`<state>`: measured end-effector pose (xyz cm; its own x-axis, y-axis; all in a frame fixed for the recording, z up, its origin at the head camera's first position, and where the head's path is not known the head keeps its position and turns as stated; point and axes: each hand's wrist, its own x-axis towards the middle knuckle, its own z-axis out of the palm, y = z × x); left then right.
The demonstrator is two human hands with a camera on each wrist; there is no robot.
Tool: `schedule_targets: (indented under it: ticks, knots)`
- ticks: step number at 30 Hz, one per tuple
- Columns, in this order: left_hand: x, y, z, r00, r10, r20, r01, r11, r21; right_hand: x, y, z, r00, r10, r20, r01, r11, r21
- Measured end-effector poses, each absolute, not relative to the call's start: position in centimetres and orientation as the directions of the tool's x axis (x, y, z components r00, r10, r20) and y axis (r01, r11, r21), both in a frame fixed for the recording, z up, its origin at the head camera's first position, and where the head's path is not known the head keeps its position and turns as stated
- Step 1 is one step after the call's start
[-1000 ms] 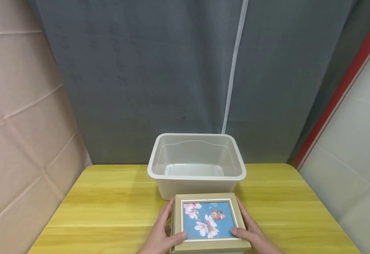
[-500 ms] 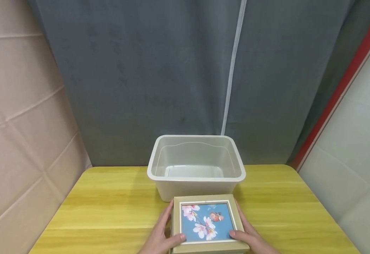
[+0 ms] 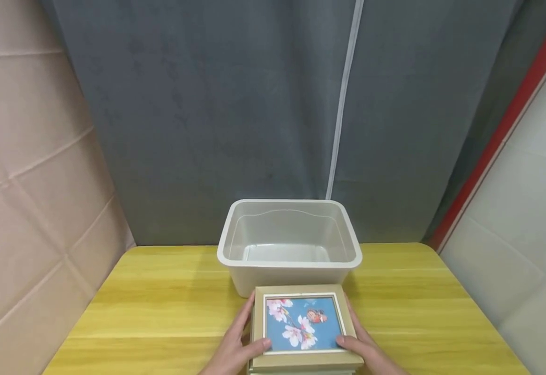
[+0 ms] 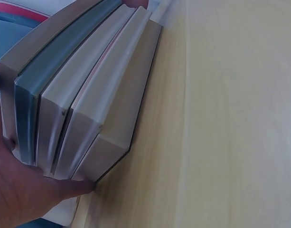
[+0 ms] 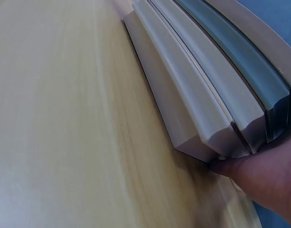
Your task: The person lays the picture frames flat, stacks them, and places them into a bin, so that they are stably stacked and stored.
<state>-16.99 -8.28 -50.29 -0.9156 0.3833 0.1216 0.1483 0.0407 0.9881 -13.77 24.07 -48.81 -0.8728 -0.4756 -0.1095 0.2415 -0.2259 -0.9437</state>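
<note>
A stack of several picture frames [image 3: 303, 361] stands in front of the plastic bin, near the bottom of the head view. Its top frame is beige with a white inner border, around a picture of pink blossoms and a bird on blue. My left hand [image 3: 236, 341] holds the stack's left side, and my right hand [image 3: 369, 344] holds its right side. Both thumbs lie over the top frame. In the left wrist view the side of the stack shows a blue-grey frame [image 4: 64, 59] among paler ones. The right wrist view shows the pale bottom frame [image 5: 159, 90] against the tabletop.
A light grey plastic bin [image 3: 289, 264] with nothing inside stands just behind the stack. The wood-patterned table [image 3: 160, 307] extends to both sides. A grey curtain [image 3: 207, 114] hangs behind, with pale cloth [image 3: 34, 182] on the left and a white panel [image 3: 526, 224] on the right.
Both hands and the top frame have shifted slightly left. In the last half second the frame has also moved slightly away from me, towards the bin. The grip looks the same.
</note>
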Motion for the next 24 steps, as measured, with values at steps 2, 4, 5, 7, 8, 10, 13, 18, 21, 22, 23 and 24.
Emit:
schedule_targets:
  ticks: [2, 4, 5, 7, 8, 10, 13, 18, 21, 22, 23, 24]
  knots:
    - [-17.05, -8.18, -50.41, -0.918, 0.38, 0.113, 0.138, 0.038, 0.99, -13.71, 24.0, -48.84, -0.874, -0.472, -0.114, 0.253, -0.241, -0.937]
    - [-17.12, -8.09, -50.48, -0.919, 0.381, 0.106, 0.13, 0.037, 0.991, -13.64, 23.94, -48.82, -0.876, -0.47, -0.11, 0.26, -0.267, -0.928]
    - [-17.15, -8.07, -50.49, -0.918, 0.382, 0.106, 0.131, 0.039, 0.991, -13.6, 23.91, -48.83, -0.876, -0.471, -0.105, 0.264, -0.285, -0.921]
    - [-17.25, -8.13, -50.53, -0.917, 0.383, 0.113, 0.141, 0.046, 0.989, -13.55, 23.79, -48.85, -0.881, -0.464, -0.095, 0.259, -0.304, -0.917]
    - [-17.32, -8.18, -50.53, -0.918, 0.378, 0.124, 0.153, 0.049, 0.987, -13.53, 23.74, -48.88, -0.883, -0.461, -0.088, 0.251, -0.305, -0.919]
    - [-17.39, -8.32, -50.53, -0.919, 0.368, 0.14, 0.171, 0.054, 0.984, -13.55, 23.59, -49.0, -0.897, -0.438, -0.063, 0.2, -0.275, -0.941]
    - [-17.36, -8.51, -50.58, -0.924, 0.347, 0.159, 0.186, 0.048, 0.981, -13.45, 23.34, -49.27, -0.912, -0.408, -0.032, 0.143, -0.246, -0.959]
    - [-17.03, -8.62, -50.73, -0.93, 0.34, 0.142, 0.153, 0.005, 0.988, -13.3, 23.21, -49.57, -0.91, -0.414, -0.009, 0.153, -0.317, -0.936]
    - [-16.83, -8.74, -50.84, -0.929, 0.341, 0.14, 0.136, -0.037, 0.99, -13.22, 23.12, -49.62, -0.901, -0.434, 0.007, 0.163, -0.355, -0.921]
    - [-16.77, -8.79, -50.9, -0.928, 0.344, 0.141, 0.129, -0.059, 0.99, -13.2, 23.07, -49.61, -0.898, -0.44, 0.014, 0.163, -0.362, -0.918]
    - [-16.7, -8.79, -50.95, -0.927, 0.346, 0.146, 0.126, -0.078, 0.989, -13.16, 23.04, -49.58, -0.894, -0.447, 0.014, 0.17, -0.368, -0.914]
    - [-16.62, -8.78, -51.03, -0.925, 0.349, 0.149, 0.12, -0.102, 0.987, -13.13, 23.03, -49.52, -0.891, -0.454, 0.013, 0.177, -0.372, -0.911]
